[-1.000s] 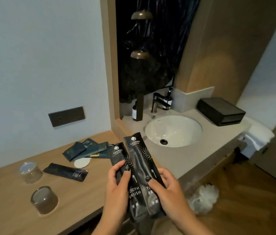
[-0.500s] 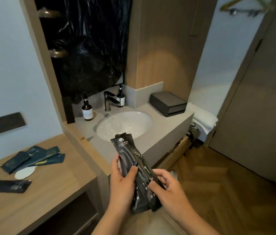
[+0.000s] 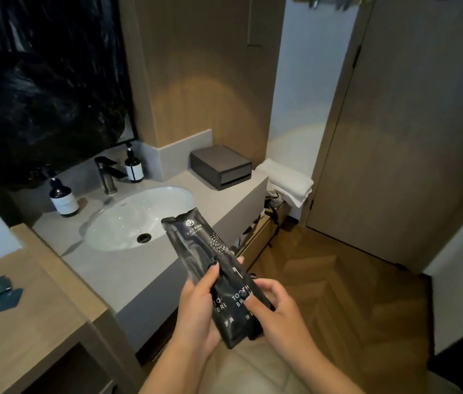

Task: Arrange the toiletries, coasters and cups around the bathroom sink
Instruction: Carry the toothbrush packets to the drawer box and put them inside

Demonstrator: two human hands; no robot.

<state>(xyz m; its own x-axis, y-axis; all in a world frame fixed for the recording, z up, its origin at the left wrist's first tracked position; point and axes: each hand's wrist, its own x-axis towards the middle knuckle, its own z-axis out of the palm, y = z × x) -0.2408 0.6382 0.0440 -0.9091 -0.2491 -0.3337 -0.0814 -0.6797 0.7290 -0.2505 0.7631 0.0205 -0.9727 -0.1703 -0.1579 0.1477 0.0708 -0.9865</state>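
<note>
Above the grey counter edge (image 3: pixel 145 280), left hand (image 3: pixel 199 305) and right hand (image 3: pixel 278 305) both pinch two toothbrush packets (image 3: pixel 218 280). Likely light, slick, crinkly film; grip mid-length, over the stiff brush inside.

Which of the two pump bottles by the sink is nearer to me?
The larger-looking pump bottle left of the faucet; the other bottle stands farther back, right of it.

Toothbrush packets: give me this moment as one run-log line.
held: toothbrush packets | left hand: grips | right hand: grips | location: in front of sink counter | placed: not yet
</note>
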